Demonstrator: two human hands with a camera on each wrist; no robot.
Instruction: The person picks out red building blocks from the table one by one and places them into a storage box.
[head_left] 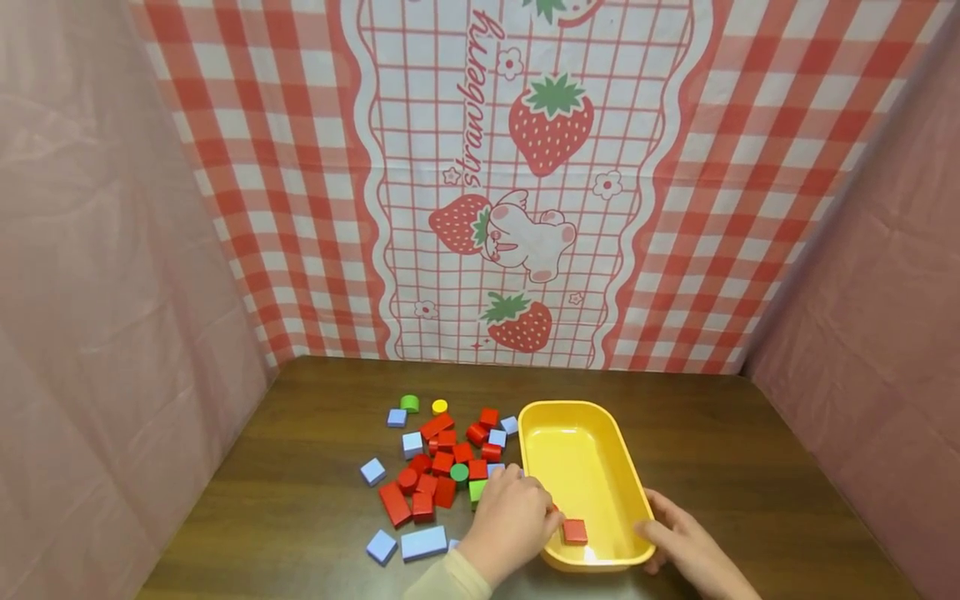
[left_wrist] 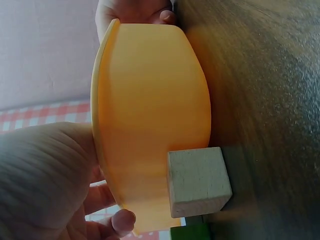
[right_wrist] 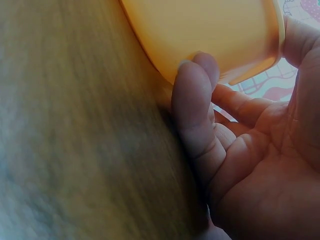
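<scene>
A yellow plastic tray (head_left: 577, 467) stands on the brown table, with a red block (head_left: 574, 532) inside its near end. My left hand (head_left: 512, 518) reaches over the tray's left rim, fingers curled. A sliver of red block (head_left: 555, 507) shows between its thumb and index finger; the rest is hidden. Around the tray's near right corner, my right hand (head_left: 684, 537) grips with the thumb over the rim. In the right wrist view, its curled fingers (right_wrist: 192, 100) lie against the outer wall. A pale block (left_wrist: 197, 182) sits beside the tray in the left wrist view.
Left of the tray lies a cluster of red blocks (head_left: 442, 463). Light blue blocks (head_left: 423, 543), green pieces (head_left: 459, 472) and a yellow cylinder (head_left: 439, 407) are scattered around it. A strawberry-print cloth (head_left: 510, 183) hangs behind the table, with pink curtains (head_left: 885, 275) at both sides.
</scene>
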